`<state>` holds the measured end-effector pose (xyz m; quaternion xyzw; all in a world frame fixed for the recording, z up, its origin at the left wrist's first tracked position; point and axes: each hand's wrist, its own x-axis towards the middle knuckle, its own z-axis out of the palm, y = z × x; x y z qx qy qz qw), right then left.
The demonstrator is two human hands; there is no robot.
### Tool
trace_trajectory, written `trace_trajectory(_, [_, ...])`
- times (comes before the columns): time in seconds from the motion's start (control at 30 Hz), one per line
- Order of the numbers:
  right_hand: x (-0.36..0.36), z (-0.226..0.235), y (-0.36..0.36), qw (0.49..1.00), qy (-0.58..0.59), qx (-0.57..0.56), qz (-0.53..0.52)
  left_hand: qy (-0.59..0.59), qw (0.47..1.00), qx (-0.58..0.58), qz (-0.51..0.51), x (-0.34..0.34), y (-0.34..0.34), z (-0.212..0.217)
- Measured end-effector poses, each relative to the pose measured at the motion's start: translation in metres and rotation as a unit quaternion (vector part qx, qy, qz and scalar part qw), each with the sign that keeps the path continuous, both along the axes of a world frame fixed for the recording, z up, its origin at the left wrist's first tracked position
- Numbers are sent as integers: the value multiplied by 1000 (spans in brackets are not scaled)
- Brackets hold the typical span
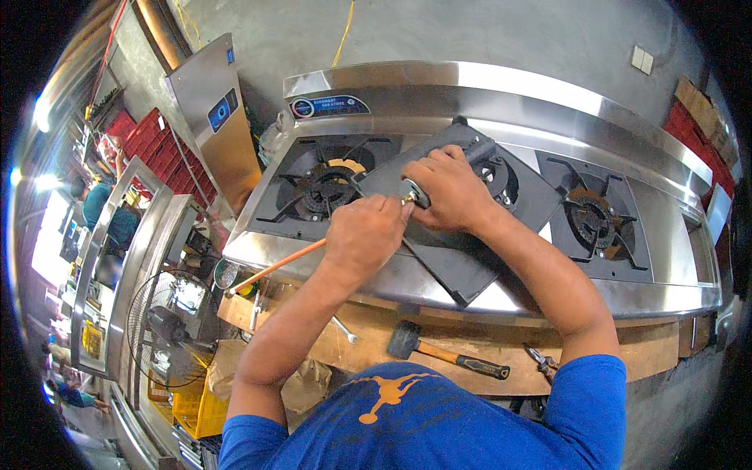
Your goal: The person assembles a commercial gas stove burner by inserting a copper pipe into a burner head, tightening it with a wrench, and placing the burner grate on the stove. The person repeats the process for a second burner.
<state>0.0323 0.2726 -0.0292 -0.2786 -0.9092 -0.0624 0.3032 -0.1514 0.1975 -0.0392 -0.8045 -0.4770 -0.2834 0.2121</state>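
Observation:
My left hand (364, 235) is closed around the end of an orange hose (282, 262), above the middle of a stainless steel stove (294, 243). A brass-coloured fitting (407, 199) shows between my two hands. My right hand (450, 190) grips a black handheld tool (481, 150) with a round metallic end toward the fitting; its exact kind is hidden by my fingers. Under both hands a dark burner panel (462, 274) lies turned askew across the stove's middle. Dark burners sit to the left (329, 192) and right (593, 223).
A wooden board (533, 345) along the stove's front bears a mallet (439, 354), a wrench (345, 329) and pliers (540, 360). A fan (168, 325) and yellow crate (200, 411) stand at left. A steel panel (211, 117) leans behind. Other people work far left.

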Motion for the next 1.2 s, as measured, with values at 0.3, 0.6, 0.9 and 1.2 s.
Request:
trace_trajectory(0.3, [1, -7, -2, 999, 31, 24, -3, -32, 970, -238, 35, 2, -3, 32])
trace_trajectory(0.6, [11, -5, -8, 999, 22, -9, 29, 180, 933, -298, -95, -13, 20, 56])
trace_trajectory(0.9, [11, -4, -10, 999, 8, 9, 41, 243, 920, -285, -115, -14, 21, 69])
trace_trajectory(1.2, [14, 0, -14, 997, -4, -11, 73, 289, 910, -221, -199, -23, 24, 65])
